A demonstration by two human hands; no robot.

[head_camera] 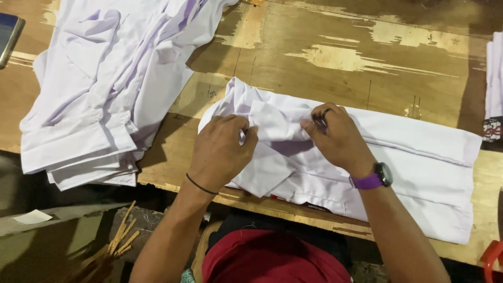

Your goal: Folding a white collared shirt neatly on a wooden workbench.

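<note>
We pinch the folded white shirt [367, 157] at the worktop's [325, 57] near edge, left hand [220, 152] and right hand [338, 136] both clamped on its cloth; a white garment stack [105, 89] lies toward the far left corner.

— What is that shirt [398, 157] under the left hand [220, 152] and right hand [338, 139] made of?

— Thin white cloth, matt and smooth, creased where the fingers pinch it. The pile of shirts [99, 89] at ten o'clock looks like the same cloth, with soft folds.

— And the table [335, 52]?

— Bare plywood, rough and worn, with pale patches at twelve o'clock where the top layer has peeled off.

— Anything shiny?

— The phone [9, 34] at ten o'clock has a glossy glass face. The watch [378, 177] has a matt purple strap, rubber or plastic, and a dark case. The sticks [121, 237] at seven o'clock look like dry, raw wood.
</note>
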